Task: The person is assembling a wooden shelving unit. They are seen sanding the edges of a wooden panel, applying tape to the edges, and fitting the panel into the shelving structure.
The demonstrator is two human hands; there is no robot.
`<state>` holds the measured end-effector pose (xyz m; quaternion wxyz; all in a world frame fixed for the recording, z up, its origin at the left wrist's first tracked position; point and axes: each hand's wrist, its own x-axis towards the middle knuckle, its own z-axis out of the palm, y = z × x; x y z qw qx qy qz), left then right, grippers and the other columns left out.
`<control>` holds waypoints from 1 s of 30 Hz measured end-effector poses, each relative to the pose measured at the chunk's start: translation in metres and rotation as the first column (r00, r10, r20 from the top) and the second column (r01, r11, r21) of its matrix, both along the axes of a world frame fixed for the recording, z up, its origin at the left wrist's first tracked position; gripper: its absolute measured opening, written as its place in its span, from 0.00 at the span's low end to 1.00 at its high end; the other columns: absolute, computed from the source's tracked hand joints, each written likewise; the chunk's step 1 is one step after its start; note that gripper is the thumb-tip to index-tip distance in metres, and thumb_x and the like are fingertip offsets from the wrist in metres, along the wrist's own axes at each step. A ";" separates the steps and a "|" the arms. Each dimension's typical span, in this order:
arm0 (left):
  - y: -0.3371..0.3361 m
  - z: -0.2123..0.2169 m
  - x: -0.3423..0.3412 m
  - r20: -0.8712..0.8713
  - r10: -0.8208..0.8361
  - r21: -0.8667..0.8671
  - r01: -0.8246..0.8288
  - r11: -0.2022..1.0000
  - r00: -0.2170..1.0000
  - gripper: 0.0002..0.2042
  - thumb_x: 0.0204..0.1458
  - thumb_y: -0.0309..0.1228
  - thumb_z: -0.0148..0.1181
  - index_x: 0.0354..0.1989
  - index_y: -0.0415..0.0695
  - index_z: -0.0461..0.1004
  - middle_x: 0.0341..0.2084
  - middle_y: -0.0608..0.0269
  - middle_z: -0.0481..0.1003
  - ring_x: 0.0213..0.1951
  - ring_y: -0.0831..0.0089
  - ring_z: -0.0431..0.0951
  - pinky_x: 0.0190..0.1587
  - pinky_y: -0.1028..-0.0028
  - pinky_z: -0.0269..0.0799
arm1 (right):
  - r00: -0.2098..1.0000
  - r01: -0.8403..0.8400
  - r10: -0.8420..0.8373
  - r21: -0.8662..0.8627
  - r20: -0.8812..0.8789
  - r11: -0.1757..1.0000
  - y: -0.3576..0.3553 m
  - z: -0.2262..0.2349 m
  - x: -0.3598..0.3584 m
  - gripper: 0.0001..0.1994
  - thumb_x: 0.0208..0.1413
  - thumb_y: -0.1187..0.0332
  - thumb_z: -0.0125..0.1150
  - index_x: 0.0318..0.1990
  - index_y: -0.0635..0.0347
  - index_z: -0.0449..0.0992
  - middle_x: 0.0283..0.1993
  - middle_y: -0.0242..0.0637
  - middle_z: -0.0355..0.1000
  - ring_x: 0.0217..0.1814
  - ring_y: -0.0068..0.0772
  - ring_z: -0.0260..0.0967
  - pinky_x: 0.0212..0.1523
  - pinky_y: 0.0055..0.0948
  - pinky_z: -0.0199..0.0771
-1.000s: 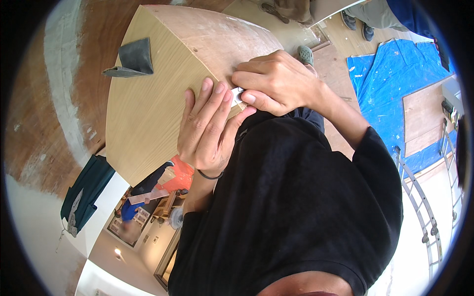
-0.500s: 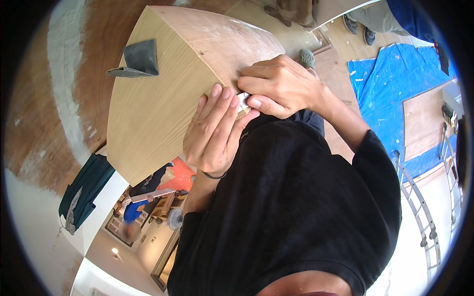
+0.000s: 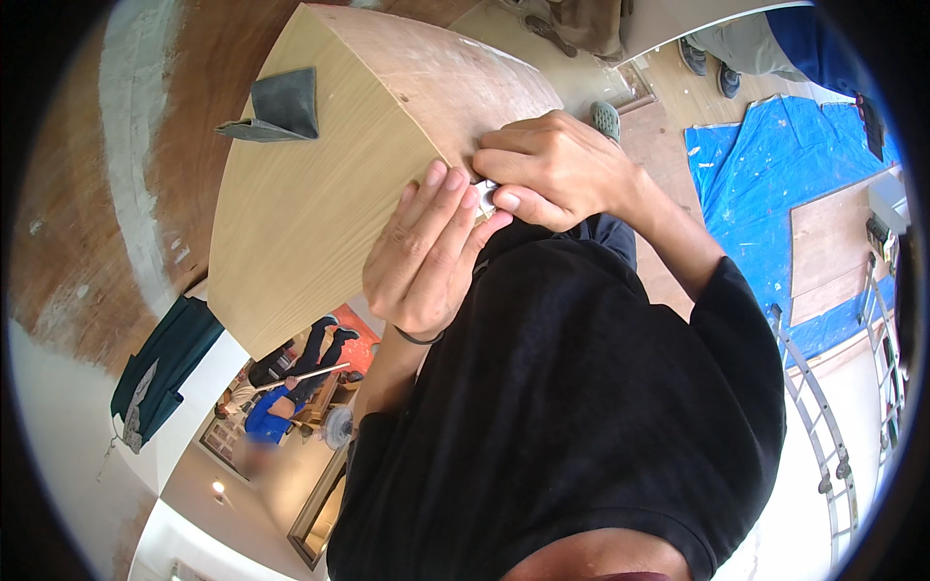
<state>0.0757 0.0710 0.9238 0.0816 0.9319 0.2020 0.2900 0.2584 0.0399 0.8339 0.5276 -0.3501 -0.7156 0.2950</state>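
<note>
Both my hands meet at the near corner of a pale wood-grain panel (image 3: 300, 184), which forms one face of a large box-like wooden piece. My right hand (image 3: 557, 169) is curled, thumb and fingers closed around a small white-and-dark object (image 3: 486, 197) at the panel's edge; its kind is mostly hidden by the fingers. Beside it, my left hand (image 3: 421, 252) lies with fingers stretched along the panel face, its fingertips close to that object and its thumb near the corner. A folded dark grey sheet (image 3: 286, 105) rests on the panel, one flap standing up.
A dark green cloth bag or garment (image 3: 165, 368) hangs at the left. At the right are a blue tarp (image 3: 746, 160), a wooden board (image 3: 833, 252) and a metal ladder (image 3: 819, 416). Other people stand at the upper right and lower left; one in blue (image 3: 266, 416) holds a long strip.
My hands keep nearly the same hold at the corner, and the view has shifted slightly. The background person in blue at the lower left has changed position with the long strip.
</note>
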 end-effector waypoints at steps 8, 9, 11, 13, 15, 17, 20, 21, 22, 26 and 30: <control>0.000 -0.001 -0.003 -0.026 -0.017 0.083 0.019 0.996 1.000 0.18 0.38 0.25 0.76 0.39 0.32 0.79 0.40 0.50 0.80 0.46 0.55 0.81 0.48 0.61 0.79 | 1.000 -0.005 0.005 0.026 -0.016 1.000 0.000 -0.003 0.000 0.16 0.63 0.57 0.47 0.38 0.62 0.70 0.28 0.46 0.67 0.28 0.52 0.68 0.28 0.44 0.68; 0.000 -0.001 -0.003 -0.025 -0.020 0.091 0.022 0.996 0.999 0.18 0.38 0.25 0.76 0.39 0.32 0.79 0.40 0.50 0.80 0.46 0.55 0.81 0.48 0.61 0.80 | 1.000 -0.002 0.003 0.030 -0.016 1.000 0.000 -0.003 -0.001 0.16 0.63 0.57 0.47 0.38 0.62 0.70 0.28 0.46 0.67 0.28 0.52 0.68 0.28 0.44 0.68; 0.001 -0.002 -0.002 0.017 -0.033 0.076 0.032 0.997 0.999 0.18 0.38 0.24 0.76 0.39 0.32 0.79 0.39 0.50 0.80 0.45 0.55 0.81 0.47 0.62 0.81 | 1.000 0.004 -0.003 0.027 -0.010 1.000 0.000 -0.001 -0.001 0.16 0.63 0.57 0.47 0.38 0.62 0.70 0.28 0.46 0.67 0.28 0.52 0.68 0.27 0.44 0.68; 0.000 -0.001 -0.002 0.027 -0.046 0.072 0.044 0.996 0.999 0.18 0.37 0.23 0.76 0.39 0.32 0.78 0.39 0.49 0.80 0.44 0.54 0.81 0.46 0.63 0.81 | 1.000 0.000 0.000 0.020 -0.007 1.000 -0.001 -0.001 0.000 0.16 0.63 0.57 0.47 0.38 0.62 0.70 0.28 0.45 0.67 0.28 0.51 0.68 0.27 0.44 0.67; 0.001 -0.003 -0.003 0.012 -0.064 0.078 0.063 0.995 0.998 0.18 0.37 0.22 0.76 0.39 0.31 0.78 0.38 0.49 0.79 0.44 0.54 0.81 0.46 0.63 0.82 | 1.000 -0.006 0.006 0.010 0.000 1.000 -0.002 -0.002 0.001 0.16 0.63 0.57 0.47 0.38 0.62 0.70 0.28 0.45 0.66 0.28 0.51 0.68 0.27 0.44 0.67; 0.001 -0.004 -0.003 0.014 -0.075 0.091 0.074 0.993 0.997 0.18 0.38 0.22 0.76 0.39 0.31 0.78 0.38 0.48 0.79 0.44 0.54 0.81 0.46 0.62 0.82 | 1.000 -0.013 0.013 0.026 0.004 1.000 -0.001 -0.003 0.001 0.15 0.63 0.57 0.47 0.38 0.62 0.70 0.28 0.45 0.66 0.28 0.51 0.68 0.26 0.44 0.67; 0.000 -0.007 -0.003 0.035 -0.086 0.092 0.083 0.992 0.996 0.18 0.38 0.22 0.75 0.39 0.31 0.78 0.38 0.48 0.79 0.45 0.53 0.81 0.46 0.62 0.82 | 1.000 -0.017 0.017 0.038 0.005 0.999 0.000 -0.005 0.002 0.15 0.63 0.57 0.47 0.38 0.62 0.70 0.28 0.45 0.66 0.27 0.51 0.68 0.26 0.44 0.66; 0.000 -0.008 -0.003 0.046 -0.089 0.091 0.084 0.992 0.995 0.18 0.38 0.21 0.75 0.39 0.30 0.78 0.38 0.47 0.79 0.45 0.53 0.81 0.47 0.62 0.82 | 1.000 -0.018 0.018 0.041 0.006 0.999 0.000 -0.005 0.002 0.15 0.63 0.57 0.47 0.38 0.62 0.70 0.28 0.45 0.66 0.27 0.50 0.68 0.26 0.44 0.66; 0.000 -0.007 -0.004 0.025 -0.117 0.085 0.115 0.990 0.993 0.17 0.39 0.21 0.75 0.39 0.30 0.78 0.38 0.47 0.79 0.45 0.53 0.81 0.47 0.62 0.82 | 1.000 -0.023 0.022 0.048 0.017 0.999 0.000 -0.006 0.002 0.15 0.64 0.57 0.46 0.39 0.62 0.70 0.28 0.45 0.66 0.27 0.50 0.68 0.26 0.44 0.66; 0.005 0.000 -0.004 -0.050 -0.166 0.080 0.169 0.982 0.985 0.17 0.41 0.22 0.74 0.40 0.30 0.78 0.38 0.47 0.79 0.45 0.53 0.81 0.46 0.62 0.82 | 1.000 -0.027 0.026 0.067 0.016 0.997 0.000 -0.009 0.003 0.16 0.64 0.57 0.44 0.40 0.62 0.70 0.29 0.46 0.65 0.28 0.50 0.67 0.27 0.44 0.67; -0.002 -0.009 -0.004 0.115 -0.056 -0.005 0.057 0.998 0.992 0.15 0.46 0.27 0.71 0.42 0.34 0.78 0.41 0.53 0.79 0.46 0.58 0.81 0.50 0.63 0.79 | 0.991 -0.072 0.066 -0.046 -0.119 0.996 -0.004 -0.014 -0.002 0.19 0.65 0.54 0.42 0.41 0.64 0.68 0.29 0.49 0.65 0.28 0.54 0.66 0.30 0.44 0.66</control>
